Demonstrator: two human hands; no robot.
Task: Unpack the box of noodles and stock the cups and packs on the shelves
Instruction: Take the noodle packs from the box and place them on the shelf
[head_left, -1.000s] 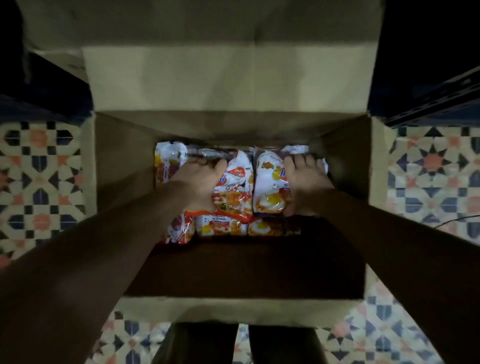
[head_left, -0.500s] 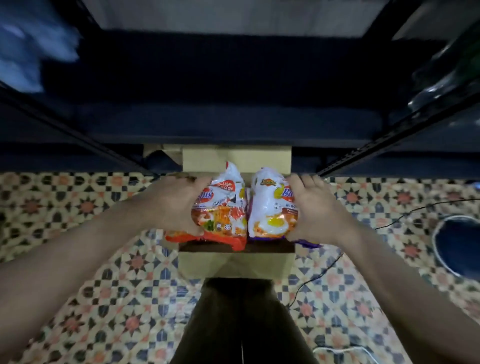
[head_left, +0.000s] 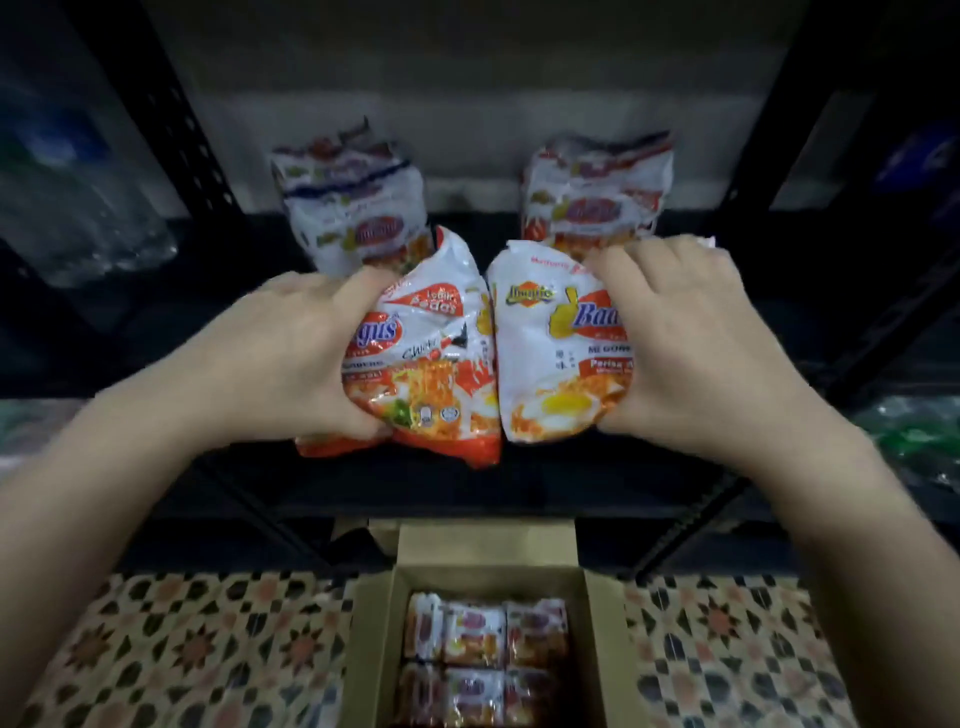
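Two white-and-orange noodle packs are held side by side, edges touching, in front of the dark metal shelf (head_left: 571, 493). The left hand (head_left: 291, 353) grips the spicy-flavour pack (head_left: 436, 364); the right hand (head_left: 691, 338) grips the egg-picture pack (head_left: 545, 364). Both hands' fingers curl over the pack tops.

Held noodle packs: two, an orange-edged pack (head_left: 436, 358) and a white pack (head_left: 545, 358). Above them on the shelf (head_left: 156, 322): two pack stacks (head_left: 358, 208). Box (head_left: 493, 582) below: six packs (head_left: 483, 660) visible.
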